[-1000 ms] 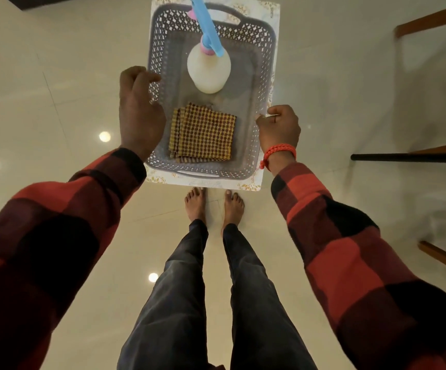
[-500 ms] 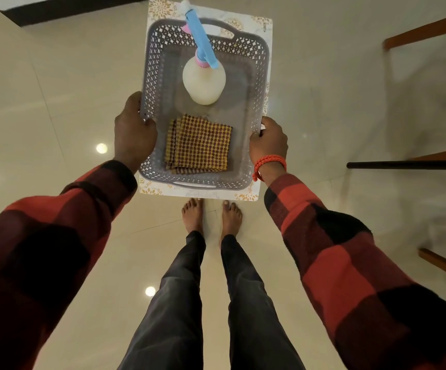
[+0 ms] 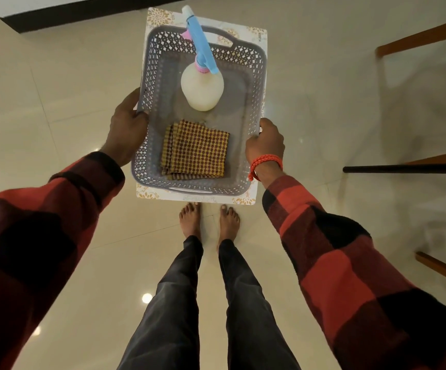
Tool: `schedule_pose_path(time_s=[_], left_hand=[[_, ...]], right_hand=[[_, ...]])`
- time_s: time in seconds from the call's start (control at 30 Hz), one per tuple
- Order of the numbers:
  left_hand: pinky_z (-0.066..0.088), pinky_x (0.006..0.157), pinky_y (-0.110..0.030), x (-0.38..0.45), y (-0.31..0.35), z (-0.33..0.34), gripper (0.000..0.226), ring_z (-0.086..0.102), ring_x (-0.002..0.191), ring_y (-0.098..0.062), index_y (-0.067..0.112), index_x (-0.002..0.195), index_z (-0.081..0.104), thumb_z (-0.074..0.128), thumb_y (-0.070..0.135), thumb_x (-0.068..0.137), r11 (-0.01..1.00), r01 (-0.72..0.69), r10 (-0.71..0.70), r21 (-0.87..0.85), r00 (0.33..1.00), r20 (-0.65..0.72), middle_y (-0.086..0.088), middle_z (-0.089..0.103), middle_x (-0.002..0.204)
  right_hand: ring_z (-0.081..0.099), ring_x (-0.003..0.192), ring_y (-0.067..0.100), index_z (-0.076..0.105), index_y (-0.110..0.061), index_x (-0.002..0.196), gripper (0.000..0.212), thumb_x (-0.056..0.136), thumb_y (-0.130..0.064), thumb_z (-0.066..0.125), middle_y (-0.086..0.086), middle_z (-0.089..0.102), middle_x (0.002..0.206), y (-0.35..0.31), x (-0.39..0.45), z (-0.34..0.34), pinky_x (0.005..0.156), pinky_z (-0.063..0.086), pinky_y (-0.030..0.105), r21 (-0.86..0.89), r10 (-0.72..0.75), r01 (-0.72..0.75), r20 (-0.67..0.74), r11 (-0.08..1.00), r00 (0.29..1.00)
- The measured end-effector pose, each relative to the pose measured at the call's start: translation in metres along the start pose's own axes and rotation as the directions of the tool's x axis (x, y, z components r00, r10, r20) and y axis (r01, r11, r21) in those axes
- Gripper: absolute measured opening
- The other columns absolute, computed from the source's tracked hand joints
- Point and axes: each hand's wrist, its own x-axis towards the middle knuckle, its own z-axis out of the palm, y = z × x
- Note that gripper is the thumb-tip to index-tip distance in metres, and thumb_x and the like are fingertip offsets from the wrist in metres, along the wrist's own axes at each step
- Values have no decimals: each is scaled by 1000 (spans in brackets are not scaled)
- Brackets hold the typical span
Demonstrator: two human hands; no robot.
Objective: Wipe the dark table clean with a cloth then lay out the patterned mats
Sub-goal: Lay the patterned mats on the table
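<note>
I carry a grey perforated plastic basket [image 3: 254, 84] in front of me, above the floor. My left hand [image 3: 127, 126] grips its left rim and my right hand [image 3: 264, 142] grips its right rim. Under the basket lies a white patterned mat [image 3: 160, 18] with gold flower motifs; only its edges show. Inside the basket lie a folded yellow-and-maroon checked cloth [image 3: 196, 152] and a white spray bottle [image 3: 202, 89] with a blue trigger head.
Glossy cream floor tiles [image 3: 56, 76] lie below, with my bare feet [image 3: 208, 220] under the basket. Wooden chair parts [image 3: 425, 38] and a thin dark edge [image 3: 403, 169] stand at the right. A dark skirting strip [image 3: 83, 12] runs along the top left.
The basket has shifted slightly nearer to me, and my left hand has slid from over the rim to gripping its side. The view has tilted, showing more of the dark skirting.
</note>
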Motion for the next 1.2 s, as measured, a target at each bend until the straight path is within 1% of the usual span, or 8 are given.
schedule_pose_path(time_s=[0.13, 0.33, 0.57, 0.7, 0.77, 0.87, 0.97, 1.2], left_hand=[[59, 86, -32, -4, 3, -4, 55, 70, 110, -15, 36, 143, 52, 50, 11, 94, 975, -43, 58, -217, 996, 64, 11, 69, 127], [60, 81, -28, -6, -3, -5, 42, 70, 110, -14, 38, 139, 54, 60, 40, 97, 925, 29, 0, -378, 997, 75, 9, 69, 127], [61, 75, -38, 0, -1, -13, 24, 73, 102, -27, 26, 115, 73, 62, 35, 96, 845, 161, -149, -509, 987, 65, -4, 74, 116], [60, 77, -40, 1, 4, -17, 25, 73, 100, -28, 22, 118, 72, 59, 31, 98, 841, 147, -164, -521, 986, 14, -6, 75, 114], [61, 76, -41, 2, 4, -19, 25, 74, 98, -29, 21, 119, 71, 59, 29, 99, 841, 155, -176, -519, 984, 8, -8, 75, 112], [61, 73, -40, 1, 5, -22, 26, 74, 95, -28, 19, 120, 70, 58, 29, 99, 844, 154, -185, -514, 983, -9, -7, 76, 109], [61, 71, -39, 3, 5, -28, 26, 75, 93, -28, 18, 120, 70, 58, 28, 99, 839, 150, -191, -524, 981, -26, -8, 76, 109], [60, 61, -33, 5, -2, -43, 21, 76, 83, -23, 22, 107, 73, 61, 33, 93, 876, 151, -211, -459, 974, -84, -3, 78, 97]], right_hand=[[52, 70, 29, 53, -17, 91, 20, 89, 1, 44, 3, 55, 73, 1, -5, -5, 53, 39, 28, 20, -3, 3, -10, 1000, 1000], [66, 98, 37, 65, -15, 125, 36, 94, -6, 48, 14, 72, 110, -3, -10, -13, 85, 56, 43, 40, -23, 23, 5, 999, 1000], [67, 77, 24, 69, -23, 119, 29, 93, -17, 55, 1, 73, 82, -13, -11, -24, 79, 57, 41, 131, -38, 38, 0, 991, 999], [70, 70, 18, 74, -28, 82, 23, 86, -49, 63, -5, 72, 71, -12, -3, -31, 67, 59, 37, 498, 85, -99, 50, 862, 995], [72, 67, 22, 74, -20, 83, 27, 90, -42, 62, 2, 75, 77, -3, 8, -26, 66, 61, 39, 671, 239, -231, 81, 705, 968], [68, 89, 23, 68, -17, 104, 18, 93, -31, 64, 5, 72, 103, 13, 27, -12, 89, 55, 37, 437, 297, -272, 11, 857, 955], [55, 124, 32, 45, -11, 142, 67, 88, -41, 72, 12, 55, 138, 20, 39, 5, 98, 46, 37, 144, 287, -308, 151, 940, 946], [66, 89, 29, 61, -10, 108, 33, 81, -21, 77, 8, 69, 104, 14, 43, 20, 68, 52, 33, 138, 272, -288, 124, 948, 954]])
